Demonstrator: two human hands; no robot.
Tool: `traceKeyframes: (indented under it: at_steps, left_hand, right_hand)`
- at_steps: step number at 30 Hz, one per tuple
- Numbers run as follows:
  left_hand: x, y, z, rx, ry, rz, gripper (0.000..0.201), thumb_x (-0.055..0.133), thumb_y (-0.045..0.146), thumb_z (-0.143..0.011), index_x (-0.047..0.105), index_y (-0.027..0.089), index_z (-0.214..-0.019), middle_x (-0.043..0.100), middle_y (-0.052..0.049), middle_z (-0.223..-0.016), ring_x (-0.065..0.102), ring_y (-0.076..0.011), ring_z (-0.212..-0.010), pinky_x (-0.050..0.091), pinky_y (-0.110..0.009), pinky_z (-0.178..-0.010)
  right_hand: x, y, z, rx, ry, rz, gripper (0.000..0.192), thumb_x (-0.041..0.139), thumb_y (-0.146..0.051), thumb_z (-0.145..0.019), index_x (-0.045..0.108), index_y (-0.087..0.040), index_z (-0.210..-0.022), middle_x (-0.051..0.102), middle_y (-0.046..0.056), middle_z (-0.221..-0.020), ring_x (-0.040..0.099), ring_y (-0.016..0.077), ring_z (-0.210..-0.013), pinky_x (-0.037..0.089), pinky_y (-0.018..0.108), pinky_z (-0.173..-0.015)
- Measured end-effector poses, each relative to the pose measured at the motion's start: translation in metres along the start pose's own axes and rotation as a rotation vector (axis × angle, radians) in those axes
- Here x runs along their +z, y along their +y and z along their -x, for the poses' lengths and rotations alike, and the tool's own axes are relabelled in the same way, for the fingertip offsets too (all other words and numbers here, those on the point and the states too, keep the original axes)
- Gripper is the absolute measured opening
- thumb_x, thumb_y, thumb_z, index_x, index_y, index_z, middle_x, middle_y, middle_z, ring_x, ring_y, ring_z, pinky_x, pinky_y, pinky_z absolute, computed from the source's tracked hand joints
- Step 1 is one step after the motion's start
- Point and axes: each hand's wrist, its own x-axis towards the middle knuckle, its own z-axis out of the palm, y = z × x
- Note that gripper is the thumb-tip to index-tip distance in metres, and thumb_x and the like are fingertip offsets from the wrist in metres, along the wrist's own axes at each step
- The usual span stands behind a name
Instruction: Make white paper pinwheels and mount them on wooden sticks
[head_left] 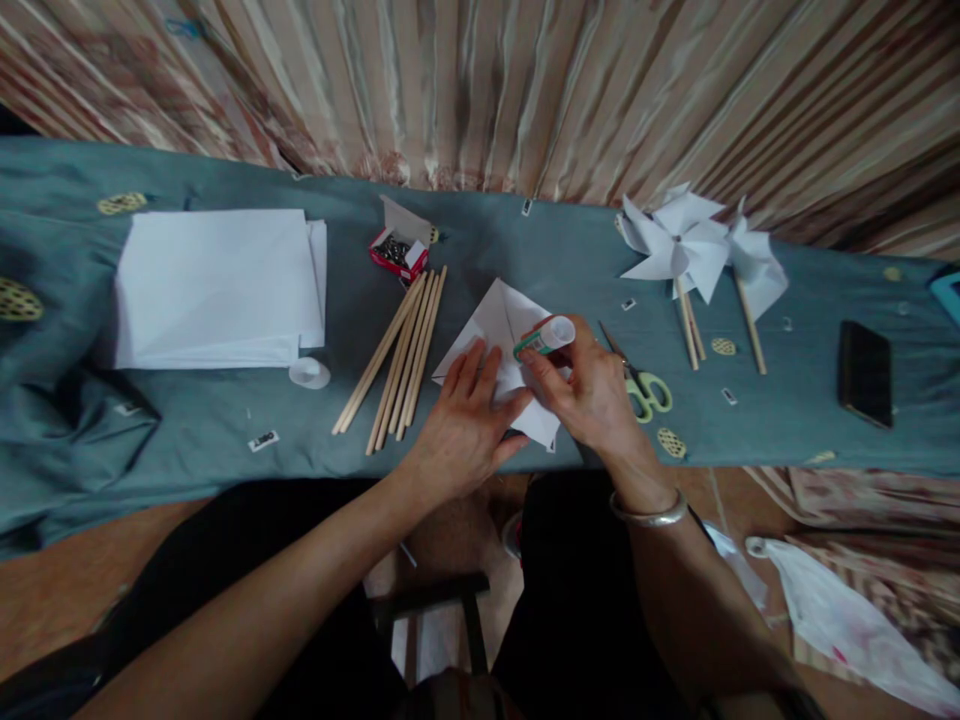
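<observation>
A folded white paper square (496, 312) lies on the cloth before me, turned with one corner pointing away. My left hand (471, 420) rests flat on its near left part, fingers stretched out. Over the paper's right side, my right hand (589, 385) grips a green and white glue stick (546, 337), held tilted. The glue stick's lower end is hidden by my fingers. Just right of that hand lie scissors (646, 390) with light green handles. Left of the paper are several wooden sticks (401, 360).
A stack of white paper (214, 290) and a white cap (309, 373) lie at the left. Behind the sticks stands an open red box of small metal pieces (399, 248). Paper pinwheels (682, 240) on sticks and a dark phone (865, 373) lie right. A curtain (480, 90) hangs behind.
</observation>
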Motion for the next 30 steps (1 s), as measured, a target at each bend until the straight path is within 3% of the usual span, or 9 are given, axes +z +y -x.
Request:
traceKeyframes:
  at_steps: [12,30]
  left_hand:
    - [0.001,-0.001,0.001,0.006,0.004,0.004,0.057,0.071,0.039,-0.081,0.053,0.023,-0.132,0.029,-0.016,-0.157,0.019,-0.0435,-0.146,0.027,-0.066,-0.113]
    - [0.002,-0.001,0.001,0.005,-0.008,-0.004,0.054,0.07,0.04,-0.082,0.054,0.023,-0.131,0.028,-0.016,-0.157,0.018,-0.0443,-0.146,0.027,-0.065,-0.113]
  right_hand:
    - [-0.006,0.005,0.003,-0.012,-0.032,0.027,0.026,0.057,-0.043,-0.09,0.056,-0.022,-0.105,0.07,0.002,-0.078,0.065,0.0192,-0.065,0.046,0.03,-0.059]
    - [-0.006,0.01,0.002,-0.032,0.026,0.009,0.027,0.056,-0.045,-0.09,0.057,-0.022,-0.103,0.069,0.003,-0.077,0.065,0.0204,-0.068,0.048,0.032,-0.063]
